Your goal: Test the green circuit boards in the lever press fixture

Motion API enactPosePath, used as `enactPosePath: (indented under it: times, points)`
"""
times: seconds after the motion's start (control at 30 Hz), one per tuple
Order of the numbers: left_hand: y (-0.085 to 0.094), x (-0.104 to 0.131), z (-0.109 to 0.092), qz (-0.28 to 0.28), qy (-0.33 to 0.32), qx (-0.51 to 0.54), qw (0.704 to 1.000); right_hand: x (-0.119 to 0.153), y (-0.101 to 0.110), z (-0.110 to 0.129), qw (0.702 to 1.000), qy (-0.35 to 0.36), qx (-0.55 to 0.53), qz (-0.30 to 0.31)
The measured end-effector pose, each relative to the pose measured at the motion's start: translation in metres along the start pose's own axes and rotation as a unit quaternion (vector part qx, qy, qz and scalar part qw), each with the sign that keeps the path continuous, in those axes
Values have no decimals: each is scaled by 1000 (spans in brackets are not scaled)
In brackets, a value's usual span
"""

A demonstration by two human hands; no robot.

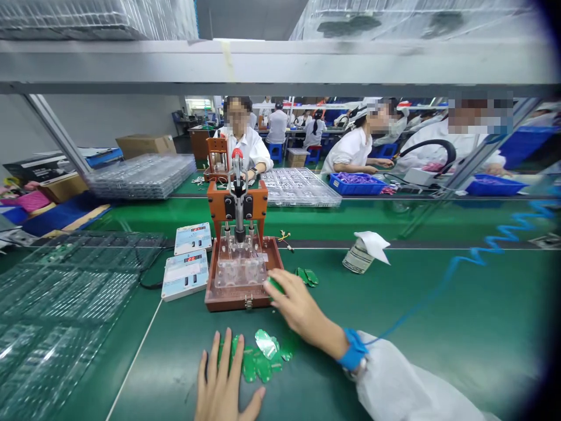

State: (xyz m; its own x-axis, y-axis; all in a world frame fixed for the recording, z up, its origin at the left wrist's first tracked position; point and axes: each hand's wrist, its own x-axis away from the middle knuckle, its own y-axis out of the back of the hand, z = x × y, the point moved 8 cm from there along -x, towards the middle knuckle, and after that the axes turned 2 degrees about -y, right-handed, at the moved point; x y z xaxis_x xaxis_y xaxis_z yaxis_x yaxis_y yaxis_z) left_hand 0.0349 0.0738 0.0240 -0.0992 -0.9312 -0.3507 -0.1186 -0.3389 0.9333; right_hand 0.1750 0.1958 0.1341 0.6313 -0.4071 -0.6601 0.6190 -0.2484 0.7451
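My left hand (225,377) lies with fingers spread at the left edge of a loose pile of small green circuit boards (263,365), its fingertips over some of them. My right hand (302,307) is at the right front corner of a test fixture (239,272), with a green circuit board (275,285) pinched under its fingers, partly hidden. The fixture has a brown base, a clear plate, orange uprights and a toggle clamp with a red knob. Just beyond my right hand, a few more green boards (307,276) lie on the mat.
Two white meter boxes (184,275) with red digits stand left of the fixture. Clear plastic trays (74,298) cover the left side. A tape-wrapped can (359,257) with white paper stands at right. A blue coiled cord (421,307) runs to my wristband. Co-workers sit opposite.
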Motion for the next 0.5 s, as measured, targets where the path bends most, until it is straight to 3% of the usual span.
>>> enactPosePath:
  times: [0.07, 0.13, 0.2, 0.33, 0.5]
  points:
    - [0, 0, 0, 4, -1, 1, 1000, 29, 12, -47, 997, -70, 14, -15]
    - [2, -1, -1, 6, -3, 1, 1000, 52, 12, -90, 990, -137, 3, 9]
    - [4, -2, -2, 3, 2, -1, 1000, 65, 4, -116, 983, -173, -26, 50]
    - [4, -2, -2, 5, 20, 4, 1000, 67, -17, -122, 967, -197, -85, 138]
    - [-4, 1, 3, 34, 29, 25, 999, 53, -29, -119, 965, -174, -83, 180]
